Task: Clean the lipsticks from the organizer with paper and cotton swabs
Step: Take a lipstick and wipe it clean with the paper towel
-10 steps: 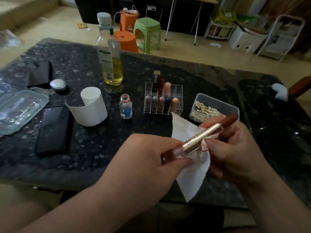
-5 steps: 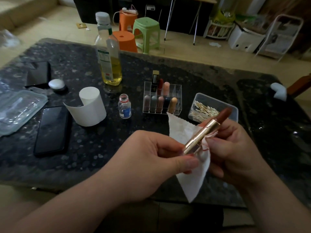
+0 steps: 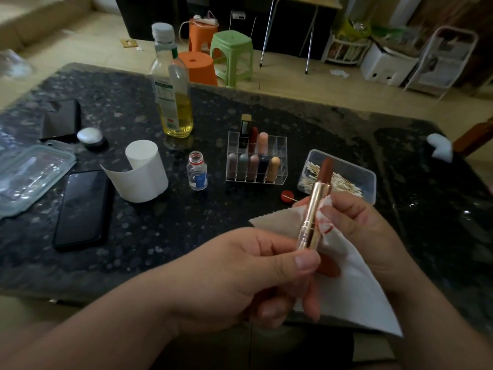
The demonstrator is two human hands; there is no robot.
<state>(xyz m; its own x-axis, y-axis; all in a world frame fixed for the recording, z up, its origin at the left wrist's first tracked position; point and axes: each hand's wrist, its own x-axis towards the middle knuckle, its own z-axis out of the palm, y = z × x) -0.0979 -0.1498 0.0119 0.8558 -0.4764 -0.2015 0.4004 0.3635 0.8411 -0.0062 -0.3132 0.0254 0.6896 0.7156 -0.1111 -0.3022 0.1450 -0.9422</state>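
A gold-cased lipstick with a brown-red bullet stands nearly upright in front of me. My left hand pinches its lower end between thumb and fingers. My right hand holds a white paper, stained red, against the gold case. Behind them a clear organizer holds several lipsticks. To its right sits a clear box of cotton swabs.
On the dark stone table stand an oil bottle, a small open vial, its red cap with a swab, a paper roll, two phones, a plastic lid. Stools stand beyond.
The lipstick has tilted from slanting to nearly upright and risen a little. My right hand's fingers have slid the paper along the gold case.
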